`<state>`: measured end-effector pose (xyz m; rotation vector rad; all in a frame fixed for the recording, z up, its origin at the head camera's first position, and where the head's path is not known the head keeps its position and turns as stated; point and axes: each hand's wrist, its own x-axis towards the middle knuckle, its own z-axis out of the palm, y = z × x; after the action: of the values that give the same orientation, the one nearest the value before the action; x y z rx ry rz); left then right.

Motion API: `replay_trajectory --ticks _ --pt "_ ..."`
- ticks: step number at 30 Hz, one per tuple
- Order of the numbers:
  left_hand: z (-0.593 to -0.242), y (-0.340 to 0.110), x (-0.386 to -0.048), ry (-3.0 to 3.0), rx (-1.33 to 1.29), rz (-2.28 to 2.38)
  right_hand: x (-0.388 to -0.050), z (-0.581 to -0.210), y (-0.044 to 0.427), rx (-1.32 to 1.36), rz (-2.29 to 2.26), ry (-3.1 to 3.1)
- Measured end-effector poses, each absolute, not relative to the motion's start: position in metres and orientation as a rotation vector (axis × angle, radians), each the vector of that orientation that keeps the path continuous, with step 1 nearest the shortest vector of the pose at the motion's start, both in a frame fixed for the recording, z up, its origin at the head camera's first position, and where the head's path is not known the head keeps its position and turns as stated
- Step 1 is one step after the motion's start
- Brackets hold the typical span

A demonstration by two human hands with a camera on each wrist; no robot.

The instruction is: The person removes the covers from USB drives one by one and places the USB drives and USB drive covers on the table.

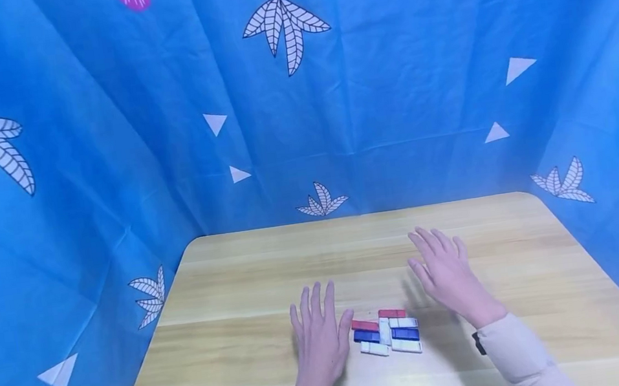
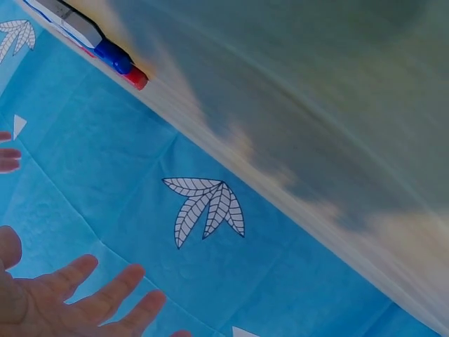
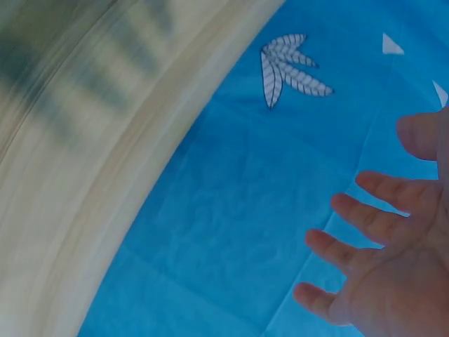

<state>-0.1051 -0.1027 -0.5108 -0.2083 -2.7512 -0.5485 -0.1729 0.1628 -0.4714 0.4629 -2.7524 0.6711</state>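
Eight small sticks [image 1: 385,332] lie bunched on the pale wooden table [image 1: 235,340], toward six o'clock from its middle. A white stick [image 1: 384,331] stands lengthwise at the heart of the bunch. At twelve from it is a red stick [image 1: 392,313]; around three, a blue stick [image 1: 405,334] sits between two white ones. Around nine, another red, a blue and a white lie side by side.

The person's left hand [image 1: 319,343] is at the bunch's nine o'clock, grip released, fingers long and apart, thumb just beside the nearer red stick; whether they touch I can't tell. The right hand [image 1: 451,275] hangs above the table at two o'clock, also released, fingers spread, its shadow beneath. Blue leaf-printed cloth [image 1: 417,74] hangs beyond the table at twelve.
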Motion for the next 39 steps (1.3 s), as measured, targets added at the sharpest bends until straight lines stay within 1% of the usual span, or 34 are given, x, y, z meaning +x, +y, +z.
replay_trajectory --ticks 11,24,30,39 --pt "-0.51 -0.106 -0.106 -2.788 -0.179 -0.549 -0.18 -0.485 0.139 0.678 0.542 -2.761" --pt "-0.513 -0.105 -0.105 -2.786 -0.173 -0.548 -0.169 -0.51 0.126 0.823 0.581 -2.903" --pt "-0.515 -0.104 -0.102 -2.78 -0.175 -0.574 -0.163 -0.516 0.125 0.846 0.59 -2.969" --pt "-0.514 -0.106 -0.107 -2.757 -0.195 -0.556 -0.163 -0.521 0.121 0.733 0.698 -3.102"
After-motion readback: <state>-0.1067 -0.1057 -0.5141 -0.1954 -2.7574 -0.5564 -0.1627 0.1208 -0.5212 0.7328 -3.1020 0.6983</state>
